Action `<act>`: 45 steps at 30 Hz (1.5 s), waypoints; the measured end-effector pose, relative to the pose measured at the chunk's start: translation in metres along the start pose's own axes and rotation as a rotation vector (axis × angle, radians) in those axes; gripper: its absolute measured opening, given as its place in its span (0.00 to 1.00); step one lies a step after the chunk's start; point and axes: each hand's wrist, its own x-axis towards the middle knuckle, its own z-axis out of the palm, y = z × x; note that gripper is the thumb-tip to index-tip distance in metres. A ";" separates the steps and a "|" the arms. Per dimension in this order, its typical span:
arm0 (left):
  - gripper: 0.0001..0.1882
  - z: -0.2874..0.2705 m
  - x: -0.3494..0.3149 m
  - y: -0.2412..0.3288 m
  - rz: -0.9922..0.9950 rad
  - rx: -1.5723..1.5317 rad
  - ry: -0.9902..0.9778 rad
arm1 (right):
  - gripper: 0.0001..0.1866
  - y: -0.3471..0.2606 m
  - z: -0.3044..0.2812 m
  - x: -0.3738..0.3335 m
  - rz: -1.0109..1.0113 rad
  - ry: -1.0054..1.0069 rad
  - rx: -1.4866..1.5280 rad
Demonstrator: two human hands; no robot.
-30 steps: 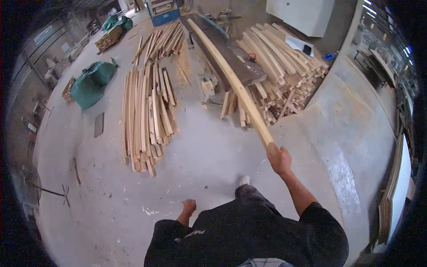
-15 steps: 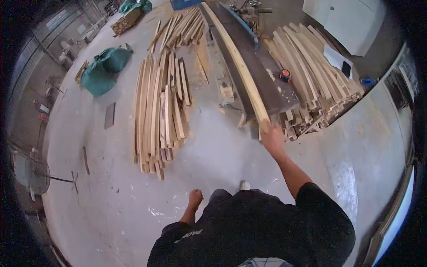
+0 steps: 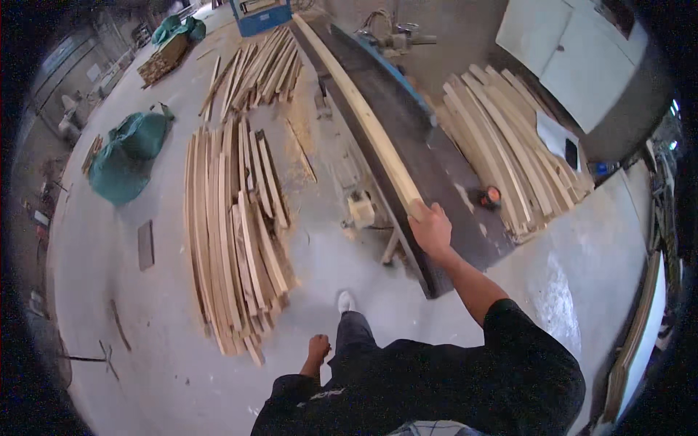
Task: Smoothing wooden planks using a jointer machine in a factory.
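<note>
A long pale wooden strip (image 3: 367,120) lies lengthwise on a dark, narrow table (image 3: 451,189), running toward a blue-framed machine (image 3: 265,20) at its far end. My right hand (image 3: 431,227) is closed on the strip's near end, above the tabletop. By my left thigh hangs my left hand (image 3: 318,350), its fingers curled in and nothing visible in them. An orange-and-black tape measure (image 3: 490,197) sits to the right of my right hand, by the table's right edge.
Stacked wooden strips (image 3: 225,232) lie on the floor at left, with another pile (image 3: 265,69) beyond. More strips (image 3: 502,138) lie right of the table, carrying a white sheet and a dark phone-like object (image 3: 571,153). A green cloth bundle (image 3: 127,160) rests farther left.
I have stepped forward alongside the table. My right hand and the strip have moved farther along it, away from its near edge. My left hand stays low and curled.
</note>
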 end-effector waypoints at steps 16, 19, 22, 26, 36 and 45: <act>0.13 -0.130 0.104 0.095 -0.109 -0.778 0.118 | 0.21 -0.118 0.211 0.385 -0.119 -0.007 -0.200; 0.13 -0.124 0.081 0.066 -0.185 -0.407 0.139 | 0.20 -0.109 0.213 0.365 -0.144 0.065 -0.243; 0.14 -0.114 0.066 0.053 -0.314 -0.451 0.056 | 0.19 -0.089 0.188 0.329 -0.136 0.110 -0.254; 0.12 -0.102 0.077 0.059 -0.181 -0.180 0.000 | 0.19 -0.057 0.124 0.221 -0.120 0.042 -0.199; 0.10 -0.026 0.134 0.121 0.889 0.666 0.283 | 0.29 0.017 -0.085 -0.160 0.081 -0.144 -0.211; 0.19 0.084 0.006 0.096 0.518 0.649 -0.128 | 0.28 0.085 -0.246 -0.520 0.278 -0.186 -0.262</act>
